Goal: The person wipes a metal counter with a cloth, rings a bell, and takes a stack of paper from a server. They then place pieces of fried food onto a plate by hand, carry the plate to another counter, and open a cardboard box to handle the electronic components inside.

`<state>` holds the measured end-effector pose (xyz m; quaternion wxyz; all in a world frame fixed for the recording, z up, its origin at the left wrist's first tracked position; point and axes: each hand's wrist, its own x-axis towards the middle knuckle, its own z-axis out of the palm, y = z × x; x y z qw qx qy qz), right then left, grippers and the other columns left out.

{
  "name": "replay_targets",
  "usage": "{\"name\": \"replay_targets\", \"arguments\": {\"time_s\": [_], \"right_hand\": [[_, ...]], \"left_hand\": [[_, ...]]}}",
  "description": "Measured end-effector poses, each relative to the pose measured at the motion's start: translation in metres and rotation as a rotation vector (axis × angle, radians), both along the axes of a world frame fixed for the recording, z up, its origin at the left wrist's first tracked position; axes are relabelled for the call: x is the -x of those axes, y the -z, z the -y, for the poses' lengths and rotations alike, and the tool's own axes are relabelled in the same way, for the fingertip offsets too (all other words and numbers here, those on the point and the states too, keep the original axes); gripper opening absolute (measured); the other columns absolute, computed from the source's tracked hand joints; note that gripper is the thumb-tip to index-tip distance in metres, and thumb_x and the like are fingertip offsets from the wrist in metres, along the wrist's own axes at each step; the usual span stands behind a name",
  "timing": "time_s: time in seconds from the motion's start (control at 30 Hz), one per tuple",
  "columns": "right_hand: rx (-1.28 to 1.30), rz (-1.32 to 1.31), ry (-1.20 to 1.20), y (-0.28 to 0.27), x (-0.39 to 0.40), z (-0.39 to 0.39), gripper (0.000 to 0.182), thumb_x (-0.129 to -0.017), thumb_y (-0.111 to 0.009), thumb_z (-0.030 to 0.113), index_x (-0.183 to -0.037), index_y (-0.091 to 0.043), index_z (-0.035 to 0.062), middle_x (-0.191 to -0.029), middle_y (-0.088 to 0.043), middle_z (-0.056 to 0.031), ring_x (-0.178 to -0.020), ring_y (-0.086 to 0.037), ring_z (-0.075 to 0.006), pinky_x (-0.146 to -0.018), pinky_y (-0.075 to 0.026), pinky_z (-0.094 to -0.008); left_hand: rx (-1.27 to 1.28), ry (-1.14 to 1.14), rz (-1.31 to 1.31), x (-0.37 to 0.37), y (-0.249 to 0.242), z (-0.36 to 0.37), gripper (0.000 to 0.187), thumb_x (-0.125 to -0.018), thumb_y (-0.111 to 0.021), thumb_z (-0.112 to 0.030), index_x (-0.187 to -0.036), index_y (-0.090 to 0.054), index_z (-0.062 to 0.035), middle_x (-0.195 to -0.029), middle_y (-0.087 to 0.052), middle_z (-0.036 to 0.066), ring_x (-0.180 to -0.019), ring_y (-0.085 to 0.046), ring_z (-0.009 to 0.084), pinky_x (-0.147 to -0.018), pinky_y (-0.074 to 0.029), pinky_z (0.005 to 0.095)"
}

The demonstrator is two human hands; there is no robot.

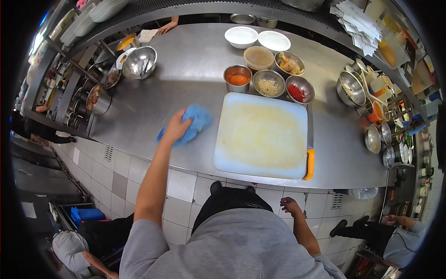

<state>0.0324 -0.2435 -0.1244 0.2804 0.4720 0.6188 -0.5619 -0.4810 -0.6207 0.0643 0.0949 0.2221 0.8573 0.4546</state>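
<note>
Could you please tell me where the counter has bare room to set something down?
The counter is bare between the large steel bowl and the white bowls, and between the orange handle and the right-edge bowls. Behind the board, food bowls crowd together; left of it, the left hand holds the blue cloth.

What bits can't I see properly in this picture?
In the head view:
Palm of the bare left hand: hidden by its own back and the crumpled blue cloth.
Cloth's edges: blurred.
Writing on the white paper slips: too small.
Body behind the co-worker's bare hand: hidden by the long metal shelf.
</note>
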Motion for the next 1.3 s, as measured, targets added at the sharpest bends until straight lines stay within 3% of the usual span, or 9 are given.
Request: {"name": "replay_targets", "arguments": {"time_s": [0.17, 0.37, 0.43, 0.53, 0.67, 0.83, 0.9, 1.1, 1.3], "right_hand": [[-0.022, -0.023, -0.006, -0.010, 0.008, 0.006, 0.034, -0.088, -0.066, 0.023, -0.117, -0.060, 0.0066, -0.091, -0.068, -0.0044, -0.069, -0.063, -0.0137, -0.057, -0.050, -0.0287], [-0.021, -0.026, 0.143, -0.016, -0.018, 0.022, 0.033, -0.089, -0.066, 0.022, -0.117, -0.060, 0.0068, -0.091, -0.068, -0.0046, -0.069, -0.063, -0.0135, -0.058, -0.050, -0.0283], [-0.018, -0.031, 0.195, -0.005, -0.040, 0.029, 0.033, -0.089, -0.066, 0.022, -0.117, -0.060, 0.0069, -0.091, -0.068, -0.0044, -0.069, -0.063, -0.0136, -0.057, -0.049, -0.0281], [-0.024, -0.012, 0.231, 0.015, -0.074, 0.038, 0.041, -0.087, -0.069, 0.028, -0.121, -0.061, 0.0064, -0.092, -0.069, -0.0078, -0.068, -0.065, -0.0161, -0.055, -0.050, -0.0299], [-0.015, 0.048, 0.278, 0.027, -0.102, 0.055, 0.038, -0.087, -0.069, 0.028, -0.118, -0.062, 0.0068, -0.087, -0.069, -0.0074, -0.066, -0.065, -0.0170, -0.054, -0.051, -0.0304], [-0.062, 0.030, 0.301, 0.005, -0.091, 0.058, 0.038, -0.087, -0.069, 0.028, -0.118, -0.063, 0.0070, -0.089, -0.069, -0.0078, -0.067, -0.066, -0.0170, -0.054, -0.051, -0.0301], [-0.104, -0.059, 0.330, -0.011, -0.078, 0.059, 0.039, -0.087, -0.069, 0.027, -0.120, -0.062, 0.0072, -0.091, -0.069, -0.0086, -0.069, -0.066, -0.0172, -0.054, -0.051, -0.0294], [-0.111, -0.066, 0.278, -0.009, -0.075, 0.081, 0.042, -0.086, -0.067, 0.025, -0.123, -0.060, 0.0049, -0.094, -0.069, -0.0095, -0.070, -0.066, -0.0178, -0.054, -0.050, -0.0295], [-0.063, -0.020, 0.430, 0.000, -0.115, 0.096, 0.034, -0.087, -0.068, 0.021, -0.116, -0.061, 0.0056, -0.089, -0.069, -0.0080, -0.064, -0.064, -0.0169, -0.049, -0.047, -0.0282]], "left_hand": [[0.489, -0.149, -0.071, 0.009, 0.051, -0.063, 0.057, -0.085, -0.063, -0.024, -0.139, -0.051, -0.0114, -0.125, -0.057, 0.025, -0.119, -0.054, 0.0411, -0.098, -0.046, 0.0439], [0.533, 0.519, -0.076, -0.025, 0.065, -0.029, 0.050, -0.084, -0.061, -0.031, -0.130, -0.059, -0.0129, -0.117, -0.062, 0.024, -0.112, -0.059, 0.0390, -0.096, -0.047, 0.0434], [1.044, 1.065, 0.509, -0.035, 0.006, -0.017, 0.043, -0.083, -0.061, -0.035, -0.115, -0.067, -0.0060, -0.103, -0.070, 0.018, -0.094, -0.064, 0.0270, -0.086, -0.049, 0.0385], [1.013, 1.102, 0.479, -0.061, -0.055, -0.014, 0.038, -0.083, -0.063, -0.028, -0.113, -0.068, -0.0060, -0.097, -0.071, 0.010, -0.084, -0.064, 0.0183, -0.079, -0.051, 0.0334], [0.138, 0.551, 0.496, -0.034, -0.061, -0.063, 0.037, -0.082, -0.064, -0.014, -0.118, -0.065, -0.0046, -0.094, -0.066, 0.000, -0.085, -0.059, 0.0087, -0.078, -0.050, 0.0239], [0.287, 0.233, -0.332, -0.045, -0.004, -0.191, 0.048, -0.086, -0.062, -0.022, -0.129, -0.056, -0.0025, -0.109, -0.068, 0.021, -0.099, -0.066, 0.0359, -0.088, -0.051, 0.0431], [0.511, 0.179, -0.188, -0.077, 0.017, -0.223, 0.050, -0.086, -0.062, -0.028, -0.129, -0.054, -0.0020, -0.117, -0.062, 0.029, -0.106, -0.059, 0.0466, -0.092, -0.048, 0.0504], [0.304, 1.741, 0.314, -0.253, -0.026, -0.263, 0.051, -0.083, -0.063, -0.027, -0.128, -0.059, -0.0049, -0.124, -0.063, 0.020, -0.111, -0.061, 0.0328, -0.098, -0.046, 0.0408], [0.096, 1.295, 0.057, -0.263, -0.072, -0.329, 0.054, -0.080, -0.060, -0.026, -0.133, -0.057, -0.0142, -0.121, -0.062, 0.020, -0.103, -0.064, 0.0350, -0.089, -0.052, 0.0432]]}}
